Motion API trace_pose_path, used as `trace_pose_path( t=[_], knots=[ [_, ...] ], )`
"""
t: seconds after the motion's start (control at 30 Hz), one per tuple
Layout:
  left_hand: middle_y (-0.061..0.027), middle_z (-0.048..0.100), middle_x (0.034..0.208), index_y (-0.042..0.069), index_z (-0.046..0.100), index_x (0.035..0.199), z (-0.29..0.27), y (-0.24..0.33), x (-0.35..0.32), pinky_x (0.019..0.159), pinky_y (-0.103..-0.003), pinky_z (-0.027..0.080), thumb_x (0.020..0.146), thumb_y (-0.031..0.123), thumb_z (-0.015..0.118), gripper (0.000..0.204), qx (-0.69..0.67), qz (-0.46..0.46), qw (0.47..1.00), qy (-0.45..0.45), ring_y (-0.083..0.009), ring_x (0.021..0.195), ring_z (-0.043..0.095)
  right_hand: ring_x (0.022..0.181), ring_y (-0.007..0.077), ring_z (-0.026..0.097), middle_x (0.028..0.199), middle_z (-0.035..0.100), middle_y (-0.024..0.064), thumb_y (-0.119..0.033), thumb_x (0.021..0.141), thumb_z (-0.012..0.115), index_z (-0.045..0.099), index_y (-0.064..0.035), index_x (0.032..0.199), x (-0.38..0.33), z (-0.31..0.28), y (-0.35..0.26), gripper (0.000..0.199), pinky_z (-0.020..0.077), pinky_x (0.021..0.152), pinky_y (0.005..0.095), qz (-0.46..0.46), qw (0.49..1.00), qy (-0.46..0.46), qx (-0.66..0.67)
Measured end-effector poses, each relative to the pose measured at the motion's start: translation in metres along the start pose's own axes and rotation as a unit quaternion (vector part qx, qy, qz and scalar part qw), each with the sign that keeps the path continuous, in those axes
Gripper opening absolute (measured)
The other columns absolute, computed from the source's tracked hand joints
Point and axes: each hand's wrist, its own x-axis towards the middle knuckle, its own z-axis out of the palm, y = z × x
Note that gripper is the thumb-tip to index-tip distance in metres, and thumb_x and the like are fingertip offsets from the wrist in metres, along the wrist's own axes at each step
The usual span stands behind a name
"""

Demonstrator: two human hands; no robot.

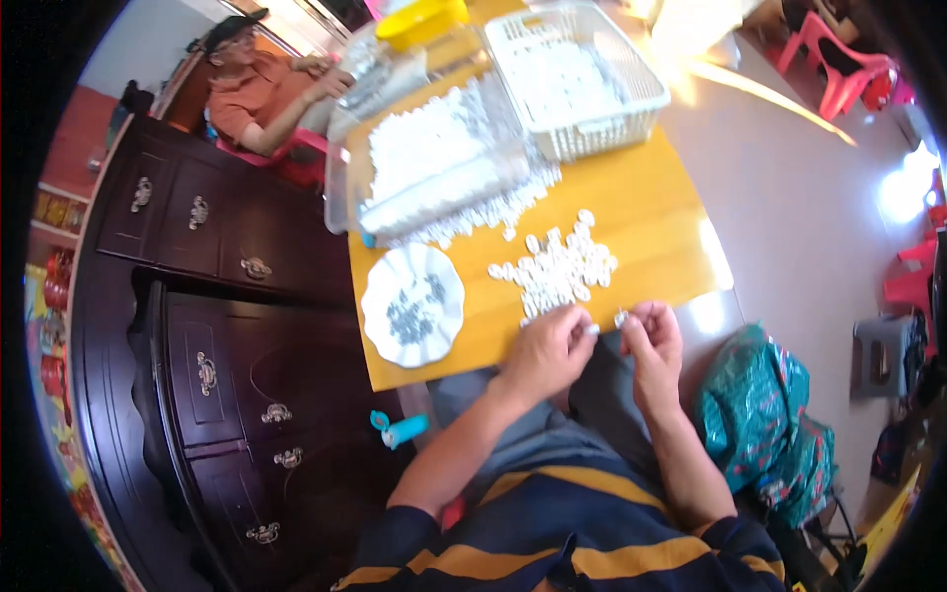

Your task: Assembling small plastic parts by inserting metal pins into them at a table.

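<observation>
At the table's near edge, my left hand is closed, pinching a small white piece between thumb and fingers. Close by on the right, my right hand pinches another small whitish piece, too small to name. Just beyond the hands lies a loose pile of small white ring-like plastic pieces. To the left of that pile, a white scalloped dish holds many small dark grey parts.
A clear plastic bin full of white pieces and a white basket stand farther back on the yellow table. A yellow bowl and a seated person are beyond. Dark drawers flank the left; a green bag sits right.
</observation>
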Motion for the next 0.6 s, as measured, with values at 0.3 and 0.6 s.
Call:
trace_pose_path(
  t=[0.3, 0.6],
  knots=[
    [-0.0068, 0.062, 0.067, 0.002, 0.066, 0.102, -0.007, 0.008, -0.015, 0.054, -0.031, 0.047, 0.090, 0.003, 0.071, 0.013, -0.190, -0.022, 0.977, 0.097, -0.0145, 0.054, 0.060, 0.070, 0.0051, 0.052, 0.087, 0.057, -0.0029, -0.006, 0.100, 0.067, 0.058, -0.0075, 0.109, -0.002, 0.007, -0.004, 0.013, 0.0421, 0.061, 0.0205, 0.005, 1.000, -0.002, -0.011],
    [0.0058, 0.062, 0.081, -0.001, 0.069, 0.116, -0.008, -0.004, -0.017, 0.062, -0.018, 0.046, 0.095, -0.001, 0.070, 0.021, -0.219, -0.041, 0.974, 0.039, 0.0011, 0.068, 0.055, 0.071, 0.0058, 0.053, 0.088, 0.059, -0.0019, -0.007, 0.100, 0.068, 0.058, -0.0075, 0.110, 0.000, 0.005, -0.001, 0.014, 0.0426, 0.062, 0.0207, 0.018, 1.000, -0.022, -0.010]
  ],
)
